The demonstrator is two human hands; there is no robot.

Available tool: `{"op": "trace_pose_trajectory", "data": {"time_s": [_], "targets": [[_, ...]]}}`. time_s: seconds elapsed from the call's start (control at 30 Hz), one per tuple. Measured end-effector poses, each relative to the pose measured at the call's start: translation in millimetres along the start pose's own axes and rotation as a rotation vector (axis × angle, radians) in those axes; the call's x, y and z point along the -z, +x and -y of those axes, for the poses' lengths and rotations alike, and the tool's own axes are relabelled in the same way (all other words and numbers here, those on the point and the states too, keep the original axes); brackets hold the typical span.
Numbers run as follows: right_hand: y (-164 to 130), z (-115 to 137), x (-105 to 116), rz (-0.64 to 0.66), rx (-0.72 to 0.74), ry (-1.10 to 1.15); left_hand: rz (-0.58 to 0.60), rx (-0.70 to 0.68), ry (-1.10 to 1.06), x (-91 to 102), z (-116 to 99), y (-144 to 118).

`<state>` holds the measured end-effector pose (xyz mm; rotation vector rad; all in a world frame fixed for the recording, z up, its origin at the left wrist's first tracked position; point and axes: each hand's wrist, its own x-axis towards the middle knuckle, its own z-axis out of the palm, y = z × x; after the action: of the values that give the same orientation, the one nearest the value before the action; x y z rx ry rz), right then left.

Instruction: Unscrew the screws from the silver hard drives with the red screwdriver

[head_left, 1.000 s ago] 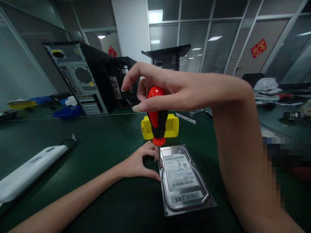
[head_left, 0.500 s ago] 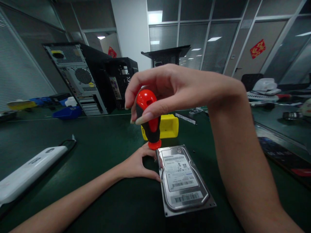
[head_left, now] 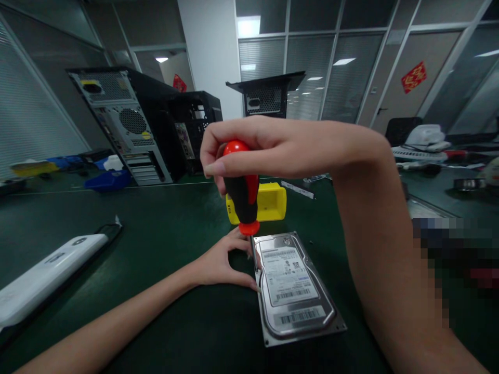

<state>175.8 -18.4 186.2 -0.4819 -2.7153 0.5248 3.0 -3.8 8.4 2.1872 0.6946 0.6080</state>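
A silver hard drive with white labels lies flat, label side up, on the dark green table. My left hand grips it at its left edge, thumb on the near part of that edge and fingers toward the far corner. My right hand is closed around the top of a red and black screwdriver, its wrist sharply bent. The screwdriver stands nearly upright, and its shaft runs down to the drive's left edge. Whether the tip sits in a screw is too small to tell.
Behind the screwdriver is a yellow bin. Computer cases stand at the back left, near a blue bin. On the left lies a white power strip. A small dark piece rests right of the drive.
My right hand has turned on the screwdriver handle and lowered a little, the thumb swinging up and left across it. My left hand and the hard drive have stayed put.
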Motion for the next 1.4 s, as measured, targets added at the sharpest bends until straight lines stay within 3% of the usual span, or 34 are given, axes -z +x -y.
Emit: {"op": "trace_pose_trajectory", "data": {"time_s": [0.4,1.0,1.4], "targets": [[-0.6,-1.8,2.2,0.029,0.014,-0.026,0.010,0.007,0.004,-0.4,1.7,-1.3],[-9.2,-4.2,6.4,-0.091,-0.120,-0.189,0.023,-0.052,0.050,1.0,3.2,-0.8],[-4.6,3.0,3.2,-0.077,-0.015,-0.059,0.013,-0.016,-0.007,-0.6,2.8,-0.5]]}}
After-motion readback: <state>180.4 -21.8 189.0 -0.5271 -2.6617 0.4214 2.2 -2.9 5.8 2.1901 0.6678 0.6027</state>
